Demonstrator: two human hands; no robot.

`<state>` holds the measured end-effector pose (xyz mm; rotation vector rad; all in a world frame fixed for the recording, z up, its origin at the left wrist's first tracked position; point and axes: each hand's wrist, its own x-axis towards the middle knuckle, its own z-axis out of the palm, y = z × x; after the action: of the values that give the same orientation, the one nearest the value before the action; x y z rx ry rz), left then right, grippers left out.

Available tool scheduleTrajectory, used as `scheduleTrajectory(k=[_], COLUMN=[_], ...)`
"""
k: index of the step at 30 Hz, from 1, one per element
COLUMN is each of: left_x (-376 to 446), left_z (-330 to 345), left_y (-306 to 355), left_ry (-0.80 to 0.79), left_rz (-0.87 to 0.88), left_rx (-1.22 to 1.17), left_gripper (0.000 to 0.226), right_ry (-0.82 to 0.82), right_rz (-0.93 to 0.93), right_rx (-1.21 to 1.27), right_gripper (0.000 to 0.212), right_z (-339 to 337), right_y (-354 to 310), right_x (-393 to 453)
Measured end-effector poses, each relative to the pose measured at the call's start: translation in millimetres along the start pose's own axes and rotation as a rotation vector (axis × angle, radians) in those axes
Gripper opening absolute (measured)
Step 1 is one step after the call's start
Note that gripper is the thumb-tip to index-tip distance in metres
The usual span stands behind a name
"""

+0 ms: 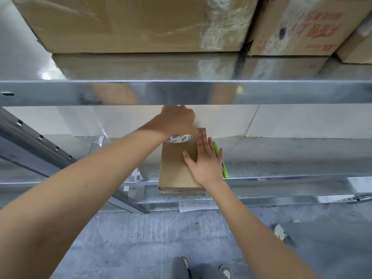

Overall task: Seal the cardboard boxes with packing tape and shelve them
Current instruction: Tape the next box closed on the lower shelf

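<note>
The small cardboard box (177, 168) sits on the lower metal shelf (281, 170), stacked on another flat box. Looks like the taping step: left hand (177, 119) is curled around the tape roll (179, 138) at the far end, right hand (207, 160) flat with fingers straight, pressing the lid. I'd keep that palm firm and pull the tape straight and taut down the seam. Matte kraft board, shiny galvanized steel, and a lime-green cutter (221, 162) just beside the box.
</note>
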<state>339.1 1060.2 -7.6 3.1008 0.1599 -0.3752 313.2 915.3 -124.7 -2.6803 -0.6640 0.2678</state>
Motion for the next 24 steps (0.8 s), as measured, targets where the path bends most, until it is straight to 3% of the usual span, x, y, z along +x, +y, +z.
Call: scheduleTrajectory(k=[2, 5, 10, 16, 24], left_x=[1, 6, 20, 9, 16], left_z=[-3, 0, 0, -13, -9], left_y=[-1, 3, 3, -11, -7], left_ry=[-0.140, -0.317, -0.306, -0.544, -0.601], left_rz=[-0.035, -0.125, -0.226, -0.253, -0.301], left_rx=[-0.025, -0.252, -0.219, -0.356, -0.474], left_gripper=[0.040, 0.039, 0.032, 0.031, 0.027], right_ry=[0.006, 0.007, -0.007, 0.002, -0.017], right_rz=[0.000, 0.001, 0.009, 0.005, -0.011], right_rx=[-0.005, 0.001, 0.013, 0.019, 0.108], right_gripper=[0.079, 0.079, 0.079, 0.079, 0.075], right_z=[1, 2, 1, 2, 2], right_y=[0, 1, 1, 1, 4], right_x=[-1, 0, 0, 1, 3])
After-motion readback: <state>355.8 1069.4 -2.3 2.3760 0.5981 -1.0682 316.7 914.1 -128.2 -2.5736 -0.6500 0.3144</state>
